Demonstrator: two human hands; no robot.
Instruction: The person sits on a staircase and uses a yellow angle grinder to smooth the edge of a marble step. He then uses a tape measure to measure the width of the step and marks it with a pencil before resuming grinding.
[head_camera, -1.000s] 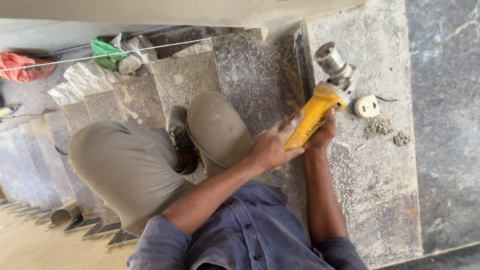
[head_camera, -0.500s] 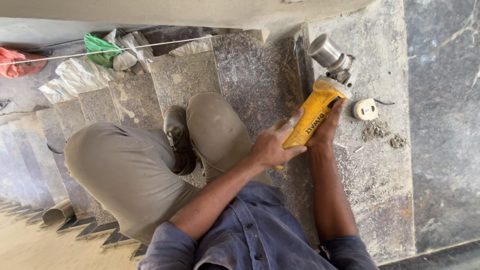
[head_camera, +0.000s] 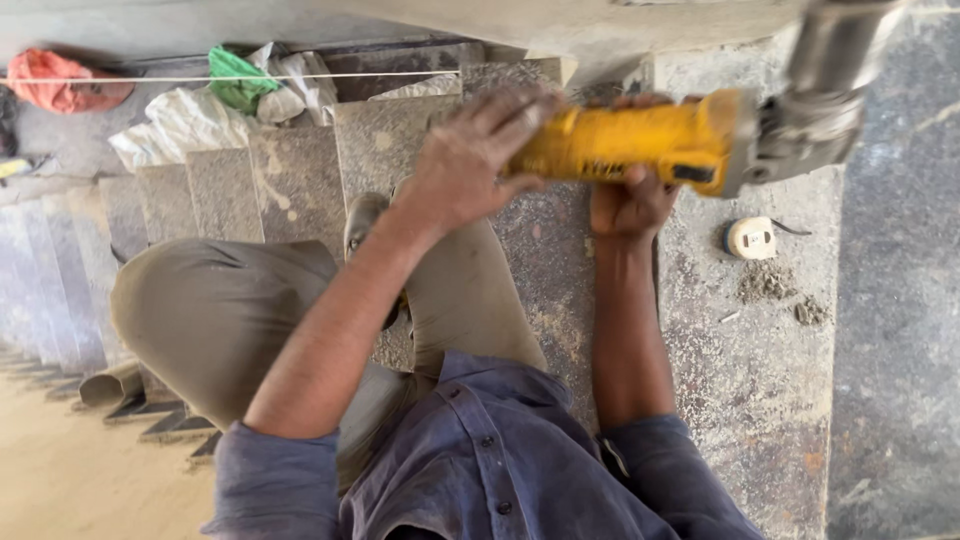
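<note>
The yellow angle grinder (head_camera: 625, 140), clasped by the left hand (head_camera: 470, 165) above and right hand (head_camera: 630, 200) beneath, had risen off the stone step (head_camera: 760, 360).

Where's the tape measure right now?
In the head view, the tape measure lies on the stone slab at the right, just below the grinder, beside the right hand, with small piles of grit under it.
</note>
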